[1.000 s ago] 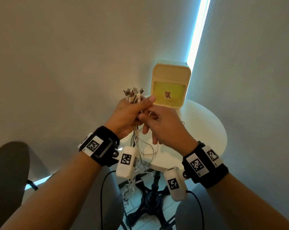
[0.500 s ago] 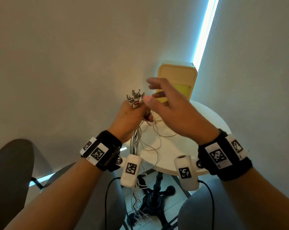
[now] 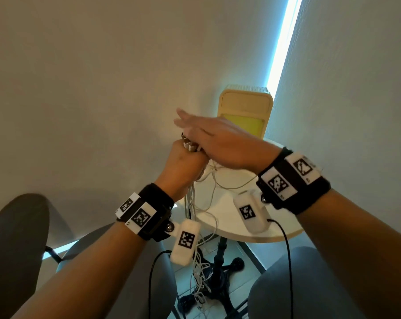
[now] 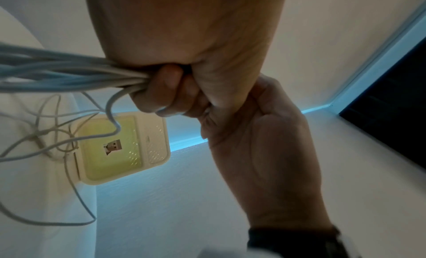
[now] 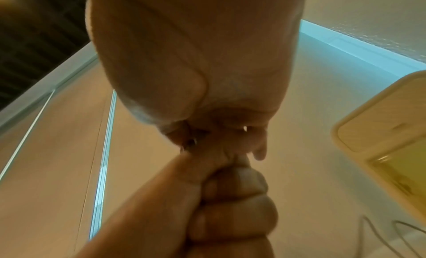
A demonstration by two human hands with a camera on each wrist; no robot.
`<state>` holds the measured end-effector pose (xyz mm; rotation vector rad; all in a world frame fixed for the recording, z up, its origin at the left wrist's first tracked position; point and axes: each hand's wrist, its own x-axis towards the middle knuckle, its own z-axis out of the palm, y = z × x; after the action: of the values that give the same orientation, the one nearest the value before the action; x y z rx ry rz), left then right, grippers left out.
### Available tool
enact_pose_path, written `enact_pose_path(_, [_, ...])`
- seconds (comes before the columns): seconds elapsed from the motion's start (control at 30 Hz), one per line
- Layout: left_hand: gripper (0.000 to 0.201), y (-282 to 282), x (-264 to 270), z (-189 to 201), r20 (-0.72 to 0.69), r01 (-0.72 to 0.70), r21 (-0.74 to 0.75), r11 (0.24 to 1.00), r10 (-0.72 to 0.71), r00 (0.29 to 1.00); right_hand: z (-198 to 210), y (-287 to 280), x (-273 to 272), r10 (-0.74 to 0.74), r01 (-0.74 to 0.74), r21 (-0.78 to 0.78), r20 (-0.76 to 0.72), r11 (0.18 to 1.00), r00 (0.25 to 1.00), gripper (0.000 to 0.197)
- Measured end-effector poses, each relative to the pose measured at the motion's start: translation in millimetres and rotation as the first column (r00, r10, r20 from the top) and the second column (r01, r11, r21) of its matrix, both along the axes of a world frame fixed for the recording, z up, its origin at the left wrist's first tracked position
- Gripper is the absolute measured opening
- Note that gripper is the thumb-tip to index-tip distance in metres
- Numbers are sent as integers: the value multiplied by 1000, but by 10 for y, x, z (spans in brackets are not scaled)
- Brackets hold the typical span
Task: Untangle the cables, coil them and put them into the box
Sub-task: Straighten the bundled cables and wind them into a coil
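Grip, head view: left hand (image 3: 183,164) is fisted tight around a bunch of thin white cables (image 3: 196,203), metal plug ends (image 3: 190,143) poking out the top. right hand (image 3: 218,139) lies flat over those plugs, fingers straight, not grasping anything.
Cables, head view: smooth, skinny, round cords, hanging from the fist mid-frame and trailing in loose loops down to the floor at the bottom centre.
Box, head view: cream plastic box (image 3: 245,104), rounded corners, yellow-green inside, sitting on the round white table (image 3: 275,229) just right of centre.
Left wrist view: curled fingers (image 4: 161,90) squeeze the cords, which fan out to the left edge; the box sits lower left with a few strands looping across its opening.
Right wrist view: palm on top, left fist under it at bottom centre; box corner at the right edge. Pretty blurry, can't tell exactly what the palm touches.
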<state>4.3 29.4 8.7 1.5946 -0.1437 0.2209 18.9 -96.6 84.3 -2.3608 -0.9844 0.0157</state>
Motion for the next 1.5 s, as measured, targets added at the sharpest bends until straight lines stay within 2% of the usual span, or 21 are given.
enact_pose_path(0.07, [21, -54, -24, 37, 19, 26, 16, 1000, -26, 999, 107, 40, 20, 6, -6, -11, 52, 1000, 999, 56])
enact_pose_path(0.13, [19, -151, -46, 85, 33, -7, 44, 999, 5, 999, 104, 119, 12, 20, -13, -67, 98, 998, 995, 52])
enact_pose_path(0.23, [35, -293, -44, 140, 9, -73, 124, 990, 72, 997, 8, 160, 13, -31, 41, -110, 94, 993, 995, 44])
enact_pose_path(0.33, [48, -304, -79, 139, -73, -103, 199, 975, 119, 990, 4, 127, 31, 6, -3, -112, 30, 994, 1000, 44])
enact_pose_path(0.4, [42, -224, -83, 126, -63, 8, 61, 998, -4, 998, -20, 73, 50, 1, 1, 77, -29, 997, 1000, 55])
enact_pose_path(0.47, [40, -67, -80, 164, -36, 77, -105, 991, -81, 996, -119, 34, 91, -44, 78, 339, -106, 938, 993, 61])
enact_pose_path(0.5, [39, 2, -60, 169, -42, 82, -150, 985, -90, 995, -186, 30, 94, -54, 118, 405, -166, 907, 985, 63])
enact_pose_path(0.57, [32, 53, -21, 182, -61, 78, -181, 980, -90, 994, -335, 38, 81, 13, 155, 481, -329, 863, 944, 71])
enact_pose_path(0.67, [22, 46, -29, 175, -65, 63, -221, 973, -79, 995, -480, 29, 28, 267, 185, 646, -536, 741, 801, 83])
enact_pose_path(0.73, [31, 78, 0, 173, -97, 10, -317, 949, -42, 994, -562, 12, -19, 318, 163, 626, -583, 763, 748, 76])
enact_pose_path(0.83, [43, 116, 58, 200, -89, -37, -405, 914, 1, 996, -730, -5, -73, 254, 31, 468, -533, 883, 807, 62])
enact_pose_path(0.9, [44, 128, 46, 210, -66, -43, -375, 926, 20, 998, -800, -6, -92, 233, 35, 443, -536, 896, 811, 54])
enact_pose_path(1.0, [42, 161, 17, 198, -78, -85, -309, 947, 64, 995, -840, -9, -104, 176, 120, 450, -562, 885, 808, 58])
enact_pose_path(1.1, [36, 185, 24, 171, -45, -79, -309, 948, 68, 997, -888, 20, -99, 131, 179, 465, -560, 867, 818, 61])
enact_pose_path(1.23, [28, 160, 6, 190, -5, -85, -285, 955, 87, 996, -941, 13, -107, 192, 177, 544, -553, 820, 811, 53])
enact_pose_path(1.33, [17, 145, 1, 185, 54, -58, -302, 952, 77, 996, -959, -19, -113, 207, 145, 570, -507, 809, 836, 44])
enact_pose_path(1.4, [9, 163, 1, 165, 63, 3, -299, 954, 16, 998, -951, -34, -108, 177, 139, 564, -468, 814, 866, 41])
enact_pose_path(1.5, [19, 196, 10, 120, 8, 163, -291, 943, -168, 986, -945, -72, -89, 138, 184, 589, -459, 787, 878, 37])
